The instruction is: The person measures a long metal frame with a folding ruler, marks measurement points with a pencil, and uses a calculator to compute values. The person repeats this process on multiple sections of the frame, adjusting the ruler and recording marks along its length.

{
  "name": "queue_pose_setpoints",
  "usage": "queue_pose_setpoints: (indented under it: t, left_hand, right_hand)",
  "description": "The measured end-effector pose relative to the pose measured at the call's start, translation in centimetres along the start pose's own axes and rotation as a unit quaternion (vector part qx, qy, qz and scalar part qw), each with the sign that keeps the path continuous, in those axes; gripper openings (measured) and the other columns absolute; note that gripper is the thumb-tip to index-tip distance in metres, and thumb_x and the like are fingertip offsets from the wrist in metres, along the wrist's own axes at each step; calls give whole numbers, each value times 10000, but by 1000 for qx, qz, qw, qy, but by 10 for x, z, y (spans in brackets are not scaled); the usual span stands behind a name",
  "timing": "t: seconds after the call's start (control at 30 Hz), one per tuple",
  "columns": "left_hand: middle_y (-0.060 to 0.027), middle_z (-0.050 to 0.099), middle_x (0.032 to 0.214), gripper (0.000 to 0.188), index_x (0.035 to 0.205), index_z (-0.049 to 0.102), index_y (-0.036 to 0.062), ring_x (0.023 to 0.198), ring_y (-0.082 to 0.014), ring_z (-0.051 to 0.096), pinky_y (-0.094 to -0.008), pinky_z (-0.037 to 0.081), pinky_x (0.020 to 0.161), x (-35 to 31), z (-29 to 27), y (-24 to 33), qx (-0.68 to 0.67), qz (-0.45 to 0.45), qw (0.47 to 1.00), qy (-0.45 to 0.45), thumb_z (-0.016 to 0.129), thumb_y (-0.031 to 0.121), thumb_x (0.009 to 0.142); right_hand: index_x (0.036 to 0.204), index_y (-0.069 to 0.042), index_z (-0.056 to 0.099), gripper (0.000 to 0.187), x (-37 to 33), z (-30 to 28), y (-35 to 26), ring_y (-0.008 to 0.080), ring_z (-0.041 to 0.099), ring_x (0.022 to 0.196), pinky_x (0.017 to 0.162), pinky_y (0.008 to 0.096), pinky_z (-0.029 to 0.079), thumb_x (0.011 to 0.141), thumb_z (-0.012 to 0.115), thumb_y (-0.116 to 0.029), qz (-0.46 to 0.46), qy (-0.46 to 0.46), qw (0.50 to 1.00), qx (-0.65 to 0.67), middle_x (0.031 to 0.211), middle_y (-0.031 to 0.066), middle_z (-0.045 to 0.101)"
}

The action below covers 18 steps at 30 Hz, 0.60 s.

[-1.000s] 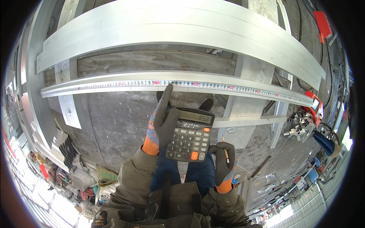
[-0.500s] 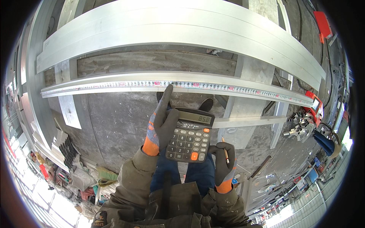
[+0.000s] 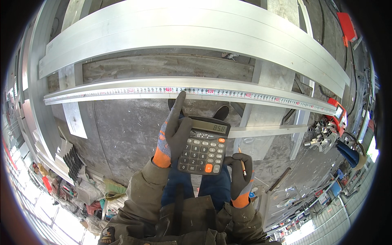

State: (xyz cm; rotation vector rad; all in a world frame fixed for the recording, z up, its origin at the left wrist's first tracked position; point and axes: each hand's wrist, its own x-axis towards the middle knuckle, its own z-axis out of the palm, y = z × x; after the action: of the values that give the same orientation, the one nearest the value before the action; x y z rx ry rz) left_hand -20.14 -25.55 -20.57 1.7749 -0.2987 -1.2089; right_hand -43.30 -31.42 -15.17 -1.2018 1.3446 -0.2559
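Observation:
My left hand [image 3: 174,130], in a dark glove with an orange cuff, grips a black desk calculator [image 3: 204,146] by its left edge, index finger stretched up toward a tape measure [image 3: 196,91]. The tape lies stretched along a long aluminium profile [image 3: 122,86]. My right hand [image 3: 241,176], gloved the same way, holds a pencil [image 3: 241,162] close to the calculator's lower right corner.
Wider aluminium profiles [image 3: 192,28] cross the top of the view. A crosspiece [image 3: 265,130] runs right of the calculator. My shoes stand on the grey floor [image 3: 122,134]. Clamps and tools [image 3: 326,136] lie at right, scrap and offcuts [image 3: 69,163] at lower left.

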Motion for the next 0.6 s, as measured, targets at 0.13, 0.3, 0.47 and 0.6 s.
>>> queue_pose_setpoints:
  t: [0.13, 0.3, 0.47, 0.6]
  left_hand:
    - [-79, 686, 989, 697, 1669, 310, 72, 867, -95, 599, -303, 523, 791, -1, 0, 2, -8, 3, 1000, -1, 507, 67, 1000]
    - [-89, 686, 1000, 701, 1670, 308, 73, 879, -102, 602, -306, 524, 793, -1, 2, 3, -18, 11, 1000, 5, 510, 69, 999]
    - [-93, 682, 981, 704, 1669, 312, 77, 863, -103, 599, -309, 523, 788, -1, 1, 1, 2, 10, 1000, 5, 514, 70, 994]
    - [-69, 654, 933, 703, 1666, 319, 81, 825, -95, 569, -303, 510, 768, -1, 1, 0, -12, 2, 1000, 4, 519, 65, 992]
  right_hand:
    - [1164, 15, 577, 126, 0, 1, 0, 193, 698, 926, 856, 338, 568, 1059, 512, -6, 3, 2, 1000, 12, 983, 133, 734]
    - [1158, 9, 548, 118, 0, 2, -2, 188, 701, 942, 900, 352, 570, 1065, 480, -16, 8, -2, 1000, 3, 973, 139, 741]
    - [1153, 14, 553, 120, 0, 2, -5, 188, 699, 935, 895, 352, 568, 1062, 479, -12, 0, -4, 1000, -6, 968, 135, 738]
    - [1142, 23, 562, 127, -1, 2, -6, 198, 700, 934, 891, 351, 566, 1063, 470, -17, -2, -3, 1000, -27, 964, 134, 734]
